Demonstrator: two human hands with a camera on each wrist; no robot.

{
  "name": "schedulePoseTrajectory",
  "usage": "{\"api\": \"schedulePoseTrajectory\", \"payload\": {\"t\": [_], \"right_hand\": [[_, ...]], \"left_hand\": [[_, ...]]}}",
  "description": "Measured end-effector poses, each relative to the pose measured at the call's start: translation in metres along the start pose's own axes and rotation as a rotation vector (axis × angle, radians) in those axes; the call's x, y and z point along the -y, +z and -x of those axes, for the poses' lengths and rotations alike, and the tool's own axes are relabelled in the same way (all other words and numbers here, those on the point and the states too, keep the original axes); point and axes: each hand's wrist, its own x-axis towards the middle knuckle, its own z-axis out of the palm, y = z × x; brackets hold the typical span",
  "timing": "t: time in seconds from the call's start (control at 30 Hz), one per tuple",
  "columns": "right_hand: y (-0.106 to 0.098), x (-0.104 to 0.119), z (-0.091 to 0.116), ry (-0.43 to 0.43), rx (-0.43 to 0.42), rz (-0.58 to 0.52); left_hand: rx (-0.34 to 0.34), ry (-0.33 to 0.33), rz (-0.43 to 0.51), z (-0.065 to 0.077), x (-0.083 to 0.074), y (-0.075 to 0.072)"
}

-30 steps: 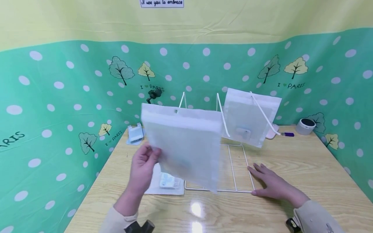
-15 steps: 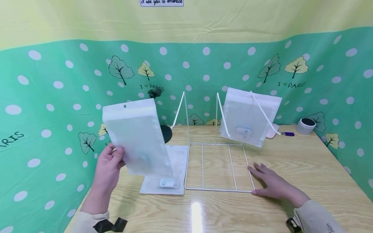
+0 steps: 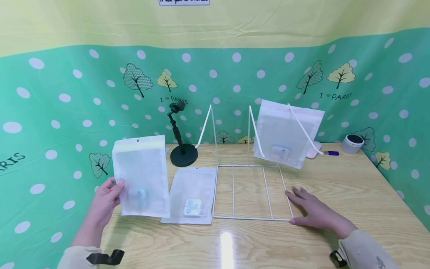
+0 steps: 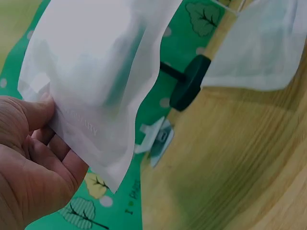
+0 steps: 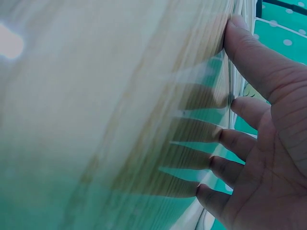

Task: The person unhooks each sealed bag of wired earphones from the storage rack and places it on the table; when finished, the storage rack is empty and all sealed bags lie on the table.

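Observation:
My left hand (image 3: pixel 104 201) pinches the left edge of a translucent white zip pouch (image 3: pixel 141 164), held upright with a small pale-blue item showing faintly near its bottom. Beside it a second pouch (image 3: pixel 188 186) lies flat on the table, a whitish-blue piece inside. A white wire rack (image 3: pixel 233 190) stands at the middle, its base grid on the tabletop and hooked arms rising at the back. From its right-hand arm hangs a third pouch (image 3: pixel 275 130), tilted. With fingers spread, my right hand (image 3: pixel 312 211) rests on the table and touches the base's right side.
Behind the flat pouch stands a black jointed stand (image 3: pixel 183 155) on a round base. The left wrist view shows a pale folding holder (image 4: pixel 158 139). At the back right are a round white device (image 3: pixel 352 144), a purple-ended item (image 3: pixel 332 153) and a pink rounded object (image 3: pixel 314 150).
My left hand has carried the pouch leftward and down, away from the rack, uncovering the black stand and the flat pouch. The right hand stays in place.

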Motion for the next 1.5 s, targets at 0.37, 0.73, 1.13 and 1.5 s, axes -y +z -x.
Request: {"api": "schedulePoseTrajectory", "payload": {"t": [0.37, 0.73, 1.13, 1.5], "right_hand": [[-0.001, -0.001, -0.001, 0.043, 0.024, 0.008], [0.0, 0.0, 0.0, 0.019, 0.005, -0.005], [0.001, 0.0, -0.001, 0.05, 0.031, -0.002], [0.003, -0.001, -0.002, 0.059, 0.029, 0.009]], "left_hand": [[-0.028, -0.291, -0.387, -0.003, 0.025, -0.055], [0.013, -0.435, -0.728, -0.019, 0.049, -0.069], [-0.04, -0.435, -0.823, -0.028, 0.062, -0.058], [-0.09, -0.403, -1.054, -0.025, 0.053, -0.041]]}}
